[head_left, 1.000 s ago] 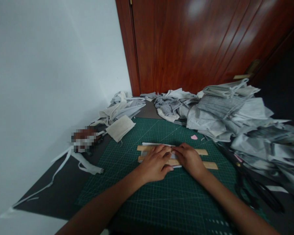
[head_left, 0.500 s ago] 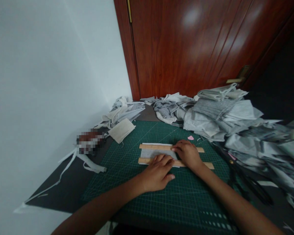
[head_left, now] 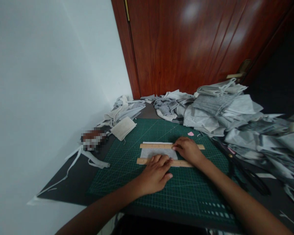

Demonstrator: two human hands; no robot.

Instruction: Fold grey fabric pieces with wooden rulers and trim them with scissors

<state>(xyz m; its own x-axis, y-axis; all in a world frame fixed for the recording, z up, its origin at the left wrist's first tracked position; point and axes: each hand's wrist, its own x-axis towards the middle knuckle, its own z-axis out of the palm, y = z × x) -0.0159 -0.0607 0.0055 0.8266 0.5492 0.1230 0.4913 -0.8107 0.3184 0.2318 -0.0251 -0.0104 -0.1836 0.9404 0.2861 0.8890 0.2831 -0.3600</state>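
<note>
A small piece of grey cloth [head_left: 159,153] lies flat on the green cutting mat [head_left: 152,199], with white showing along its far edge. Two wooden rulers cross it: the far ruler [head_left: 156,146] near its upper edge, the near ruler [head_left: 142,161] along its lower edge. My left hand [head_left: 156,174] rests on the near ruler, fingers laid out and thumb apart. Bent fingers of my right hand [head_left: 187,149] pinch at the far ruler by the cloth's right edge. The near ruler's right end goes out of sight by my right forearm.
Black-handled scissors [head_left: 245,173] lie at the mat's right. Heaped grey fabric pieces [head_left: 218,111] rise behind them. A cream cloth piece [head_left: 123,128] and fabric strips [head_left: 98,163] lie left, near the wall. A pink scrap [head_left: 190,133] sits beyond my right hand.
The near ruler has slid slightly left under my left hand, and its right end no longer shows past my forearm. My right hand stays at the far ruler. The view has shifted a little.
</note>
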